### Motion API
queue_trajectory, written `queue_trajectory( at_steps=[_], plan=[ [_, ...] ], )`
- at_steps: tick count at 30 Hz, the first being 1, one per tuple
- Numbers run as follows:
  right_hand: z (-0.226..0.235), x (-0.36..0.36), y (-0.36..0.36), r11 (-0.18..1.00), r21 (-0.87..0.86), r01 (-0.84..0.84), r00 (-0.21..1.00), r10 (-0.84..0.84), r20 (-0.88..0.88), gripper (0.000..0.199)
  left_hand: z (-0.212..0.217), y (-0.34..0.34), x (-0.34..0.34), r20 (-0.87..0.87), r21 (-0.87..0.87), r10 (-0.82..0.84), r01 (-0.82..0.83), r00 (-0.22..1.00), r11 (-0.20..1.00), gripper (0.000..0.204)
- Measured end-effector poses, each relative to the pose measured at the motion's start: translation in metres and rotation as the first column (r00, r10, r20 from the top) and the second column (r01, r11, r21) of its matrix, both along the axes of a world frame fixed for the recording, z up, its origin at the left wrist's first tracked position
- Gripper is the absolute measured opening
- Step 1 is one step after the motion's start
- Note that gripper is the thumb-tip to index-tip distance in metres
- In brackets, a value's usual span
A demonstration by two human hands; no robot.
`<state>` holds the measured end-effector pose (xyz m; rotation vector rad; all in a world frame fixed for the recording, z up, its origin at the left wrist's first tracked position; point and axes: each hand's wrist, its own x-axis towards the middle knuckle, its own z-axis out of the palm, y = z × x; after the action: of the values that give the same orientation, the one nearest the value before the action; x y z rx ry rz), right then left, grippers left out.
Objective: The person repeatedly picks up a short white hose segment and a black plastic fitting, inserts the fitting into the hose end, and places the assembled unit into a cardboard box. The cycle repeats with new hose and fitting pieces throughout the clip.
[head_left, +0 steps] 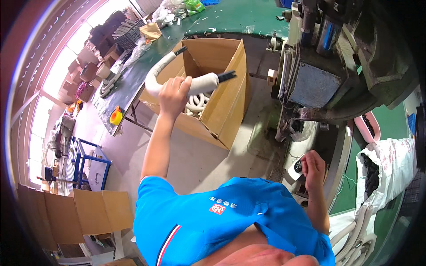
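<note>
My left hand (174, 95) is wrapped round a bent, cream-coloured padded tube (155, 73) with black ends. That tube is held above an open cardboard box (226, 104), with one end over the box's side. Inside the box lie several similar pale curved tubes (195, 104). My right hand (313, 167) is closed at the lower right, beside the machine, its fingers curled. Next to those fingers is a white cylindrical piece with a dark round end (294, 169). Whatever the right fingers hold, if anything, is hidden.
A heavy metal machine (315, 84) stands at the right. Beyond it lie a pink bin (368, 128) and a white sack of black pieces (386, 164). More pale tubes (355, 235) rest at lower right. A green table (222, 22) runs behind; a blue-framed cart (91, 164) stands left.
</note>
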<state>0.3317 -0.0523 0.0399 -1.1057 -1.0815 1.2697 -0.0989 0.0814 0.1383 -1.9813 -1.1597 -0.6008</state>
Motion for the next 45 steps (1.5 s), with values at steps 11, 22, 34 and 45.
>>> queue_trajectory(
  at_steps=[11, 22, 34, 45],
  plan=[
    [-0.029, 0.083, -0.074, 0.920, 0.076, 0.384, 0.670, -0.334, 0.662, 0.023, -0.170, 0.008, 0.157, 0.100, -0.990, -0.384, 0.132, 0.918, 0.056, 0.042],
    [-0.114, 0.176, -0.336, 0.232, -0.411, 0.882, 0.319, 0.350, 0.881, 0.044, -0.199, 0.005, 0.187, 0.025, -0.982, -0.486, 0.114, 0.873, 0.153, 0.041],
    [-0.005, 0.032, -0.088, 0.901, 0.265, 0.342, 0.916, -0.383, 0.120, 0.056, -0.119, -0.084, 0.347, 0.865, -0.445, -0.105, 0.653, 0.491, -0.613, 0.069],
    [-0.172, 0.334, -0.036, 0.414, 0.096, 0.905, 0.174, -0.566, 0.806, 0.032, -0.079, -0.086, 0.214, 0.780, -0.593, 0.131, 0.790, 0.612, -0.157, 0.049]
  ],
)
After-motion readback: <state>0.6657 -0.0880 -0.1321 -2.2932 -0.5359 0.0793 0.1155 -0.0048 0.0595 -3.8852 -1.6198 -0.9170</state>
